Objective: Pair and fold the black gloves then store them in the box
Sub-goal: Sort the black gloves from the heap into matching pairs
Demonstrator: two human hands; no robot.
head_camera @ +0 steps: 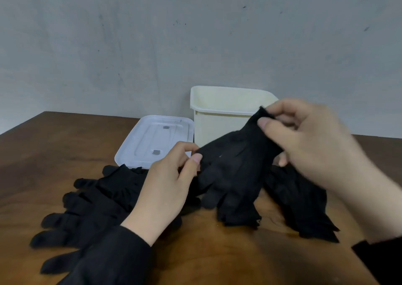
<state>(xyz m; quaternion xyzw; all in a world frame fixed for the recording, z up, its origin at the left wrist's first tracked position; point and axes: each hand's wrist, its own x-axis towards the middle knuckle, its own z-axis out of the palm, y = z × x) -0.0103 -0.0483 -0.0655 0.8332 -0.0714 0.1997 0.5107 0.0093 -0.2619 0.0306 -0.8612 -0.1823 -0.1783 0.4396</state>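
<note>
A black glove (233, 160) is lifted over the middle of the table. My right hand (304, 141) pinches its cuff end high up, in front of the box. My left hand (171, 182) pinches its lower left edge between thumb and fingers. Its fingers hang down onto the wood. More black gloves lie in a pile (91, 206) at the left, partly under my left arm. Another heap of black gloves (304, 206) lies at the right, under my right hand. The cream plastic box (208, 123) stands open at the back, and nothing shows inside it.
A white lid (152, 141) lies flat on the brown wooden table (206, 254), left of the box. A grey wall stands right behind the table's far edge. The table's left corner is at the far left.
</note>
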